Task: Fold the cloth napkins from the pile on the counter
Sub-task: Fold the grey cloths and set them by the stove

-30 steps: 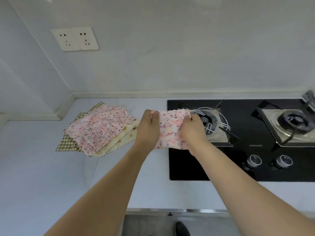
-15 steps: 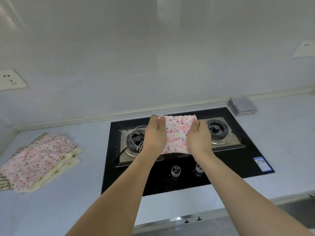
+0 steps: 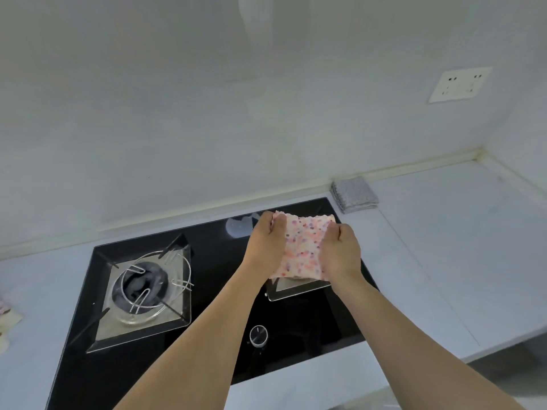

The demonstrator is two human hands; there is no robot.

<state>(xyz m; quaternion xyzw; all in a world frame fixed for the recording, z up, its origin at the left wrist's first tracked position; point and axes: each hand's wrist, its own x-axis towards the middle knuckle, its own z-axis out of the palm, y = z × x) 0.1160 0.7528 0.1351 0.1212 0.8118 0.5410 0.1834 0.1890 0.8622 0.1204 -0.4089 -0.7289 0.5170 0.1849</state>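
While both bare arms reach out over the black glass gas hob (image 3: pixel 213 344), the person holds a folded pink floral cloth napkin (image 3: pixel 299 247) up between two hands, off the surface. Left hand (image 3: pixel 266 247) grips the napkin's left edge, fingers curled round it, thumb on the near face. Right hand (image 3: pixel 340 255) grips the right edge the same way, knuckles toward the viewer. Napkin hangs roughly flat between the grips, scalloped top edge just above the fingers, lower edge at wrist level.

Directly under the grip: steel tray of the right burner (image 3: pixel 296 290), mostly hidden by cloth and hands. Left of the grip, well apart: left burner with wire pan support (image 3: pixel 148 288). Below the grip, near the hob's front edge: round control knob (image 3: pixel 258 335). Beyond the right hand, just off the hob's back corner on the pale counter (image 3: pixel 444 261): small stack of folded grey cloths (image 3: pixel 353 194). Far left at the frame edge: sliver of the remaining napkin pile (image 3: pixel 6 318). Up right of the grip: white wall socket (image 3: pixel 458 84).
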